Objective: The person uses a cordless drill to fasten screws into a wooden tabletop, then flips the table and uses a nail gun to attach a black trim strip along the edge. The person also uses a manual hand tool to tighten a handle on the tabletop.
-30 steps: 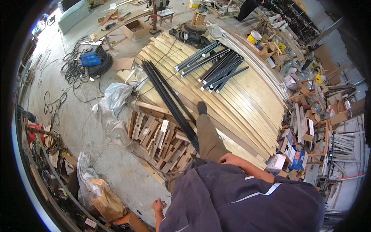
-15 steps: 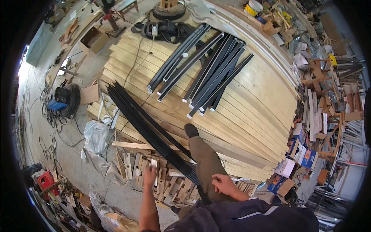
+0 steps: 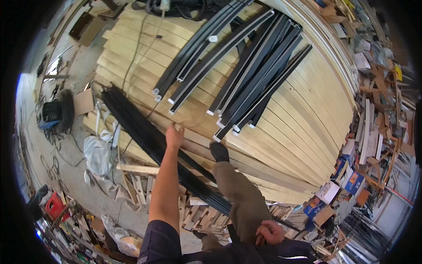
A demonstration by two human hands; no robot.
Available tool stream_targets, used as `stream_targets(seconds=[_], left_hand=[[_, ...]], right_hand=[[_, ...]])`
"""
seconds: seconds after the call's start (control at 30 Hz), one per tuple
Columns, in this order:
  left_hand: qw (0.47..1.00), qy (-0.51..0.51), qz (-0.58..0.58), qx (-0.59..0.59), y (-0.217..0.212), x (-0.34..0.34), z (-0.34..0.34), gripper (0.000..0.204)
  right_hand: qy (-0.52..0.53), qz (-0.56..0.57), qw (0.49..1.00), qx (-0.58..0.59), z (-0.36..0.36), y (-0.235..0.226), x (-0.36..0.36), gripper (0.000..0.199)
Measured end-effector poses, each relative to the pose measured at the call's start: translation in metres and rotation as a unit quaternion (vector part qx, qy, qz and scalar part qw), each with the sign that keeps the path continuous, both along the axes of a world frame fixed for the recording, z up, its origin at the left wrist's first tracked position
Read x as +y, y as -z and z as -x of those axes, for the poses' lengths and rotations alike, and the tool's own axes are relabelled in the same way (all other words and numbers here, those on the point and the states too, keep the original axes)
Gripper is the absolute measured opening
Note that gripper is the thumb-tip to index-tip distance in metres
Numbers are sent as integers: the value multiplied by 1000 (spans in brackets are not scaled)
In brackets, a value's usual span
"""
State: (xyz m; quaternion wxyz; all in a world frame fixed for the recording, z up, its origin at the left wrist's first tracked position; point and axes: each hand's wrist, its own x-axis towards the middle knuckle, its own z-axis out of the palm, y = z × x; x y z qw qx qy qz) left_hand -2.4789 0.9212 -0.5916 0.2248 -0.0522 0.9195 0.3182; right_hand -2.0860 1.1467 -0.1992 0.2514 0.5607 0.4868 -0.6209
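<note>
The left hand (image 3: 174, 135), fingers spread and empty, is reaching over the black bar bundle (image 3: 149, 136) running diagonally along the plank stack's (image 3: 290, 132) near-left edge; the right hand (image 3: 269, 232) is resting loosely on the thigh.

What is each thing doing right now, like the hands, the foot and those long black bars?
Left hand: stretched out, open, on the stack's edge.
Right hand: resting on the raised thigh.
Shoe: planted on the plank stack.
Plank stack: lying flat, piled in layers.
Black bars: lying loose on top of the planks.
Black bundle: lying slanted along the stack's edge.
</note>
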Motion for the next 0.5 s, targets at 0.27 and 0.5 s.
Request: stream_targets(seconds=[0.27,0.5], left_hand=[[997,-3,-4,71,67,17,76,89],[1000,15,0,16,95,31,51,53]], right_hand=[[15,-47,996,-73,9,-5,6,36],[-30,-15,999,-41,0,-6,13,36]])
